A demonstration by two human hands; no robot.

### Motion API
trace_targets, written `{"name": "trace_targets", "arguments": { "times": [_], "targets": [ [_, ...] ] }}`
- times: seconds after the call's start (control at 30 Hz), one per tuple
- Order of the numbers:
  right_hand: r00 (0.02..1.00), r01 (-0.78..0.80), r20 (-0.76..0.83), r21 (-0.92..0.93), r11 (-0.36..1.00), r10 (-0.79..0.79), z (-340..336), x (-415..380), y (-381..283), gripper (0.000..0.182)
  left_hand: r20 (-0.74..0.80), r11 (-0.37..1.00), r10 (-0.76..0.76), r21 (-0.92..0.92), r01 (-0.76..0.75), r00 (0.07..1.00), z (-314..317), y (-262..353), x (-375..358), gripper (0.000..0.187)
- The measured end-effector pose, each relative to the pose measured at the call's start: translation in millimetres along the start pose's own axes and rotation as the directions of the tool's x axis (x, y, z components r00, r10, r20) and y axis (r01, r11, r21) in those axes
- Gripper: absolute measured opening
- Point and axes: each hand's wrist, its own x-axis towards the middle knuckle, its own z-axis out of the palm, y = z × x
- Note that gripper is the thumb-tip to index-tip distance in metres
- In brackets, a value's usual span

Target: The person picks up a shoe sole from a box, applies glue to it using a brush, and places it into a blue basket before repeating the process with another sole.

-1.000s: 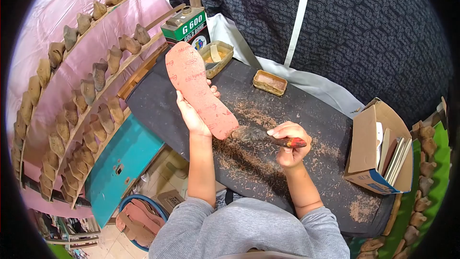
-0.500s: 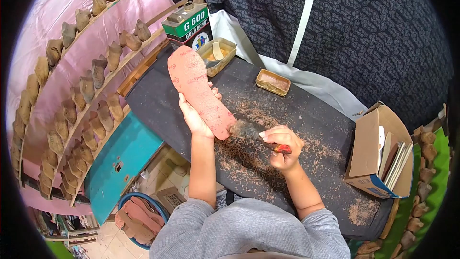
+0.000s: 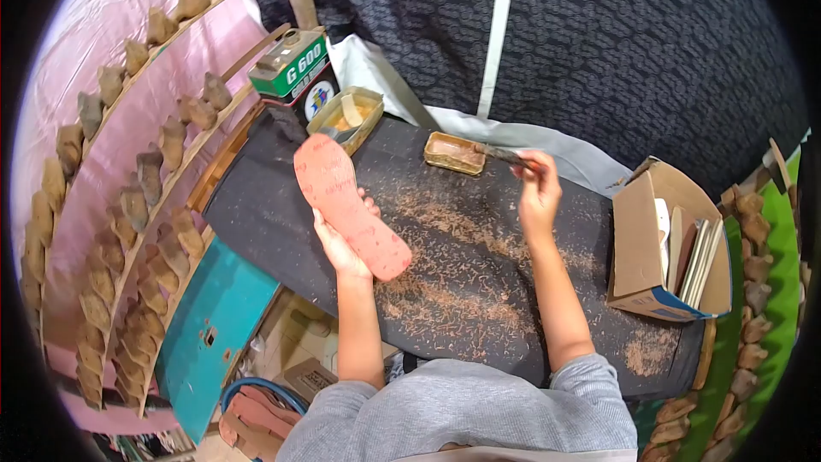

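Observation:
My left hand [image 3: 340, 244] is closed around the middle of a pink shoe insole [image 3: 342, 201], printed with red lettering and held up over the table's left part. Between the fingers of my right hand [image 3: 539, 188] is a brush [image 3: 505, 156], its bristle end pointing left. That end overlaps the right rim of a small rectangular tin [image 3: 440, 162] with a pinkish layer inside. Brown shavings [image 3: 466, 278] lie scattered on the black-covered table [image 3: 274, 175] below both hands.
Behind the insole stand a yellowish tub [image 3: 369, 124] with a spatula and a green-and-black G 600 can [image 3: 291, 77]. A cardboard box [image 3: 637, 244] holds flat pieces and rods at right. Wooden shoe lasts [image 3: 150, 171] line racks at left. A blue basin [image 3: 282, 393] contains more insoles.
My right hand has carried the brush off the insole's lower end, away to the small tin. The insole has lowered slightly, its surface now freer of crumbs. The view has shifted.

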Motion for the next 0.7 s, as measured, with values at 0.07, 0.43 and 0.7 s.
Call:
{"name": "trace_targets", "arguments": {
  "times": [0.07,0.43,0.7],
  "targets": [
    [0.998,-0.043,0.043,-0.093,0.995,0.047,1,10,26,0.019,0.001,0.998,-0.058,-0.008,0.058,0.998,-10,-7,-6,0.050],
    [0.928,-0.125,0.311,-0.255,0.959,0.203,32,14,98,0.019,-0.083,0.978,-0.208,0.017,0.210,0.975,-12,-14,-31,0.054],
    [0.866,-0.405,0.331,0.021,0.914,0.376,10,-12,134,0.027,-0.083,0.958,-0.288,-0.013,0.288,0.954,-20,-20,-34,0.048]
  ]
}}
